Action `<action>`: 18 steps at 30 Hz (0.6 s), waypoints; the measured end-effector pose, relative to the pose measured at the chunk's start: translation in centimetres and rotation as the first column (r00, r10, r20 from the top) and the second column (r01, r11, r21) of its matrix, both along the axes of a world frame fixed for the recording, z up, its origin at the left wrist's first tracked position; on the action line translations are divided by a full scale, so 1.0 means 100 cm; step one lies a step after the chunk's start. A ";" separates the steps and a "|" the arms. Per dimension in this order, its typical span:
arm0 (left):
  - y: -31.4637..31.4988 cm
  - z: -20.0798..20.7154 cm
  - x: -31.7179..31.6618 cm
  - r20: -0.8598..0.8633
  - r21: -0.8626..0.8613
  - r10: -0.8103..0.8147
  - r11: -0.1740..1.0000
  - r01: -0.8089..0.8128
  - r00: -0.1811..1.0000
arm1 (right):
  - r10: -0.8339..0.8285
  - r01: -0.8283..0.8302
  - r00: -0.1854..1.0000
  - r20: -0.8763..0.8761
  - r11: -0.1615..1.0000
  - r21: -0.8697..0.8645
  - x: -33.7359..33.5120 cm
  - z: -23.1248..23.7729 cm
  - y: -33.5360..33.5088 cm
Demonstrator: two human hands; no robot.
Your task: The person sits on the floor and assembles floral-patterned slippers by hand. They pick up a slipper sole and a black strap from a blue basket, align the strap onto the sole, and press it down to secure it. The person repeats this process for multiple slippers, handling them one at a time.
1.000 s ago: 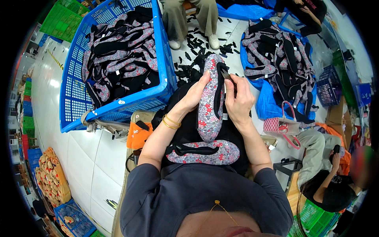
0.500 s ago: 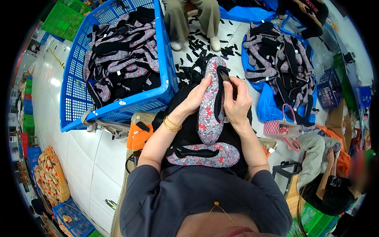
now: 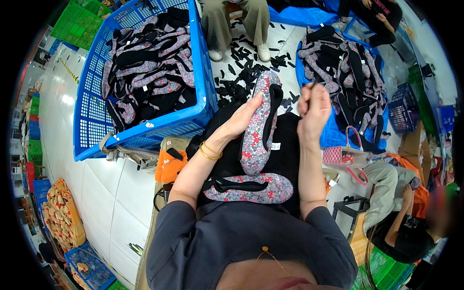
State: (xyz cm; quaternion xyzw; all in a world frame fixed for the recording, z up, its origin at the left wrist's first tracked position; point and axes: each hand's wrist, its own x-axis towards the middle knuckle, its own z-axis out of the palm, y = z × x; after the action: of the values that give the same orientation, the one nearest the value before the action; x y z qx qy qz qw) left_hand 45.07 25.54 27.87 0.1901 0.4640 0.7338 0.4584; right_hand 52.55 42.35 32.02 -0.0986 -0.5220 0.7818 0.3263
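My left hand [image 3: 245, 116] is closed around the side of a grey slipper [image 3: 256, 140] with red flowers and a black-edged opening, held lengthwise above my lap. My right hand [image 3: 314, 108] is raised to the right, apart from the slipper. Its fingers are closed, and a small dark piece [image 3: 314, 85] shows at their tips, blurred and not clear in kind. Crosswise on my lap, just below the held slipper, lies a second matching slipper [image 3: 275, 188], its black opening facing up. A white label [image 3: 275, 146] shows on the black cloth [image 3: 287, 164] over my lap.
A blue crate [image 3: 205, 96] heaped with similar slippers stands front left. Black strips [image 3: 237, 63] litter the floor ahead, near another person's shoes [image 3: 263, 52]. More slippers [image 3: 343, 72] lie on a blue sheet [image 3: 331, 133] at the right. A pink checked bag [image 3: 338, 157] stands nearby; another person sits at lower right.
My right hand has left the slipper's opening and moved right and slightly up with a small dark piece. The left hand still holds the slipper, which has tilted slightly.
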 end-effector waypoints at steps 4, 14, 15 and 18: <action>0.004 0.005 -0.005 -0.176 -0.009 0.171 0.984 -0.175 0.969 | 0.056 -0.055 0.998 0.025 0.996 -0.067 0.006 0.007 0.006; 0.033 0.049 0.023 -0.935 0.173 0.322 0.778 -0.605 0.146 | -0.037 0.005 0.995 0.090 0.942 0.335 0.010 0.010 -0.003; 0.028 0.050 0.022 -0.924 0.155 0.317 0.824 -0.545 0.216 | -0.034 0.003 0.994 0.102 0.957 0.290 0.009 0.007 0.002; 0.026 0.044 0.020 -0.631 0.078 0.345 0.919 -0.386 0.695 | -0.007 -0.034 0.988 0.157 0.966 0.258 0.007 0.005 0.006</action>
State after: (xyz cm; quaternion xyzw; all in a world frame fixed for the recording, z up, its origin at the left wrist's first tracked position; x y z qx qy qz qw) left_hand 47.04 28.14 32.22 0.3158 0.6409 0.6883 0.1256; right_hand 53.21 42.92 32.53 -0.1127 -0.6447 0.6987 0.2890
